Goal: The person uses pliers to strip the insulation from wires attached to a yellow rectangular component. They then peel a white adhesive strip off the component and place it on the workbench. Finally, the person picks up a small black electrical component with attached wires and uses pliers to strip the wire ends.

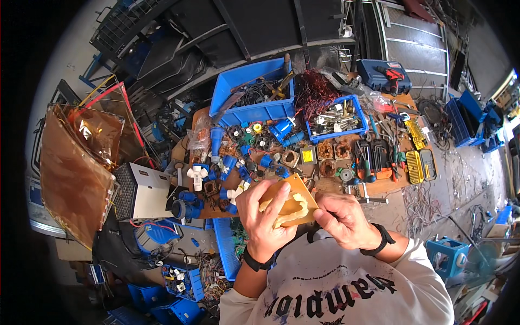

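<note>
Close in front of my chest I hold a flat tan square plate (299, 186). A pale yellow, irregular raised ring (301, 202), like dried foam or glue, sits on its face. My left hand (264, 219) grips the plate from the left, its fingers lying over the front and partly across the ring. At the plate's right edge my right hand (342, 221) is closed, thumb against the corner; the tips of its other fingers are hidden. Both wrists wear black bands.
A cluttered wooden bench (398, 189) lies beyond my hands. It carries a large blue bin (254, 114) of cables, a blue tray (338, 131) of metal parts, blue plugs, pliers and a red drill (392, 77). A brown panel (73, 173) stands at left. Blue crates (187, 281) sit lower left.
</note>
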`<state>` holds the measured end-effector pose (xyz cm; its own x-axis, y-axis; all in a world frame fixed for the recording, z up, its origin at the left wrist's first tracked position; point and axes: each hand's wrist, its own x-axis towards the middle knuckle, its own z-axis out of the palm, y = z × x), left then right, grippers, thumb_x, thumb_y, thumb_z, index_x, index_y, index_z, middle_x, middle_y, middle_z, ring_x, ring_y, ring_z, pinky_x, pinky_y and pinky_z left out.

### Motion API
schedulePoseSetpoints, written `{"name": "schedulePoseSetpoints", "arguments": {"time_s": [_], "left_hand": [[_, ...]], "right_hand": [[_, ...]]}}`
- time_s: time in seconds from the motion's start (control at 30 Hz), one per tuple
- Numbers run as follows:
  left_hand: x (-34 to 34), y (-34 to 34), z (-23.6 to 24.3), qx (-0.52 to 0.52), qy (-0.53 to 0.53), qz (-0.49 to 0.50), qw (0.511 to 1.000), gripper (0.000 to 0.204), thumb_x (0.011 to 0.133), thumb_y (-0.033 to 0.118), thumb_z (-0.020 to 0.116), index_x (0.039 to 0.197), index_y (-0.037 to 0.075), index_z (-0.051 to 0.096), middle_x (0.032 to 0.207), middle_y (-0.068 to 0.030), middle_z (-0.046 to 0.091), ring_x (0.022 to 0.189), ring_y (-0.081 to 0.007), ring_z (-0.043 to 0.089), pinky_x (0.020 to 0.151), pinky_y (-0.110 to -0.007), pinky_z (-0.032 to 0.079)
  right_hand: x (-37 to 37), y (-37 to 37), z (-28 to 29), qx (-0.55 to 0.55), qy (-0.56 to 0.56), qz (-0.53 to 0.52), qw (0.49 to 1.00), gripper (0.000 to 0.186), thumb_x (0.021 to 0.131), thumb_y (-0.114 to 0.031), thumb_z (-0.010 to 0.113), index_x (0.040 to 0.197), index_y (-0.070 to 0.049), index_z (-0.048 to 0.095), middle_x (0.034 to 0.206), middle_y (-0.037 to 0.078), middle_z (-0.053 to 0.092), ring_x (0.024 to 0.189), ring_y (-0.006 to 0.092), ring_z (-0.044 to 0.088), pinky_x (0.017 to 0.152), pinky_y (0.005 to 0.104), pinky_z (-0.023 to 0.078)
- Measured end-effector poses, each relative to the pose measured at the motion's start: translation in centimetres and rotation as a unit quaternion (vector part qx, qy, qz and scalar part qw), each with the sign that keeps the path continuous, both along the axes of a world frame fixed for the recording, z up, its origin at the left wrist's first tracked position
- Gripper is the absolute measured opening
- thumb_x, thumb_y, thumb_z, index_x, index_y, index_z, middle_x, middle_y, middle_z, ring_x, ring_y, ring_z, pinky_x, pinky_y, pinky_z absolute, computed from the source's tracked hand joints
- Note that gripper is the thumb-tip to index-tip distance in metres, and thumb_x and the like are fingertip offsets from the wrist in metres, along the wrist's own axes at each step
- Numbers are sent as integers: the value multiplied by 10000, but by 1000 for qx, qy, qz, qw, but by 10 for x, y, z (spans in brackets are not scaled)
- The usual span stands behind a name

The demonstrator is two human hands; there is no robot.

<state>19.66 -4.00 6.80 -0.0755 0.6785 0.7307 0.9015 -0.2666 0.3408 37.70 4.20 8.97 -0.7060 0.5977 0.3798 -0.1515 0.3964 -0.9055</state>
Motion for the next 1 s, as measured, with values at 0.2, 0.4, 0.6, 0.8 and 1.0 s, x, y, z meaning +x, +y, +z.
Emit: {"name": "schedulePoseSetpoints", "arguments": {"time_s": [0.2,0.4,0.6,0.8,1.0], "left_hand": [[3,-2,0,-11,-5,-1,1000,659,634,155,822,1257,86,617,1182,-176,559,1005,-332,561,850,-421,475],[5,-2,-3,-12,-35,3,999,662,634,145,812,1257,63,601,1192,-182,560,1031,-346,565,862,-427,480],[4,-3,-16,29,-72,6,997,695,609,194,821,1255,112,579,1216,-139,554,1074,-350,543,916,-475,426],[7,-2,-5,-13,-45,11,999,675,606,145,836,1217,53,565,1123,-176,582,1003,-346,580,840,-433,477],[7,-5,-6,-16,-70,7,997,614,600,134,833,1165,33,615,1076,-171,607,956,-343,597,821,-421,478]], "right_hand": [[3,-1,-5,-37,8,9,999,267,961,-145,532,750,8,472,663,116,450,586,271,440,548,377,386],[2,-5,-7,-68,3,5,998,248,960,-147,545,769,3,499,677,101,473,591,239,454,550,356,389],[3,-7,-8,-57,-6,4,998,226,954,-144,559,787,2,521,692,97,500,597,227,468,553,346,397],[5,-7,-9,-64,-21,-1,998,217,948,-143,571,792,4,533,674,94,498,587,207,461,542,335,395],[3,-10,-9,-75,-14,-7,997,220,947,-150,582,786,-7,536,642,79,475,554,181,431,511,323,375]]}}
